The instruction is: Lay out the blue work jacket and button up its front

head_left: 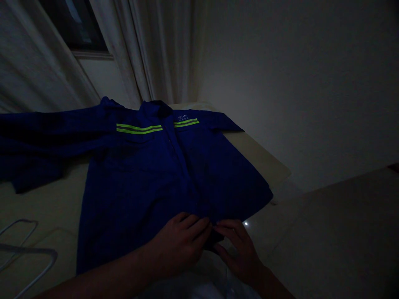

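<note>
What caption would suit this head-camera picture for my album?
In dim light, left hand and right hand meet at the hem of a blue shirt with yellow-green stripes, spread on a table.

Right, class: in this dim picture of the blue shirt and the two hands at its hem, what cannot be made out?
Head view, all of it dim.
Whether the left hand and right hand pinch the hem of the blue shirt: fingers and darkness hide it.
Chest logo: too small to read.
Long sleeve: cut off by the left edge.
Hanger: cut off by the left edge.
</note>
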`<act>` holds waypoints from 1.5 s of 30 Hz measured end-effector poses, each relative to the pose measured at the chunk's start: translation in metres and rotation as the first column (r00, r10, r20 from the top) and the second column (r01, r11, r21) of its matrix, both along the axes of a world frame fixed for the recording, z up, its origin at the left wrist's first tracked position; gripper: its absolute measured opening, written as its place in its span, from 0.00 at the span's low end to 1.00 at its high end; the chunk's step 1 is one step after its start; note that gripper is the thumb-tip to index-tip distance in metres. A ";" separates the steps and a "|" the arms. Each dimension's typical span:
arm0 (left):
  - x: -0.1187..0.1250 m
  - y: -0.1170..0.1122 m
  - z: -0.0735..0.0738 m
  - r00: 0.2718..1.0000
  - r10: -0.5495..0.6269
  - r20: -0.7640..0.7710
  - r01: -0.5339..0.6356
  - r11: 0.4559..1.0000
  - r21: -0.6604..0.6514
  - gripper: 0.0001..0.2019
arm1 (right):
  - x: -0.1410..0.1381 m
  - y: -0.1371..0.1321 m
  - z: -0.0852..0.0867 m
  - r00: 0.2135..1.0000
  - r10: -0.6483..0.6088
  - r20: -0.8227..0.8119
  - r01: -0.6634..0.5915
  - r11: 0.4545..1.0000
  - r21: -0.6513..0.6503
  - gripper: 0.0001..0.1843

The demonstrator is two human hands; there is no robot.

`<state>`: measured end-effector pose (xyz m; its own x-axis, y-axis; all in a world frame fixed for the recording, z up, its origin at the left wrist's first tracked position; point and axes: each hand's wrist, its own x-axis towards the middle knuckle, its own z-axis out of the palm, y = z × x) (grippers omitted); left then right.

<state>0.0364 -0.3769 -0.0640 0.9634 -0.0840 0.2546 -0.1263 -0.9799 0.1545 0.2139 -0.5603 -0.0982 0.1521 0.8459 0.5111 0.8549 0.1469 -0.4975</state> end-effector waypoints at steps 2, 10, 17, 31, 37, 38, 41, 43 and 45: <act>-0.002 0.001 0.000 0.999 0.020 0.027 -0.020 1.000 -0.013 0.21 | -0.001 -0.001 0.001 1.000 -0.009 -0.010 0.009 0.999 -0.033 0.20; -0.008 0.004 0.007 0.973 -0.041 0.228 0.021 0.996 0.092 0.11 | -0.004 0.004 0.012 0.986 -0.009 -0.164 -0.008 0.994 -0.106 0.14; -0.008 0.005 0.010 0.959 -0.126 0.256 0.087 0.984 0.157 0.09 | 0.001 0.009 0.024 0.995 0.057 -0.084 -0.075 0.970 -0.233 0.24; -0.005 0.004 0.011 0.975 -0.022 0.221 -0.005 0.993 0.120 0.11 | 0.001 0.019 0.022 0.980 0.085 0.179 -0.103 0.990 0.096 0.08; -0.002 0.012 0.017 0.942 -0.035 0.333 -0.033 0.980 0.199 0.11 | -0.001 0.025 0.023 0.993 0.114 0.007 -0.114 0.978 0.174 0.06; -0.003 0.017 0.019 0.950 -0.008 0.313 -0.057 0.978 0.199 0.11 | 0.000 0.025 0.025 0.992 0.129 -0.009 -0.124 0.973 0.192 0.06; -0.005 0.029 0.024 0.956 0.048 0.288 -0.095 0.984 0.149 0.13 | 0.003 0.024 0.028 0.987 0.148 -0.064 -0.133 0.970 0.203 0.06; -0.007 0.031 0.028 0.952 0.041 0.304 -0.079 0.990 0.113 0.15 | 0.003 0.022 0.028 0.986 0.143 -0.089 -0.124 0.974 0.188 0.05; -0.008 0.027 0.030 0.950 0.014 0.312 -0.046 0.994 0.097 0.15 | 0.002 0.022 0.026 0.986 0.134 -0.102 -0.113 0.975 0.189 0.05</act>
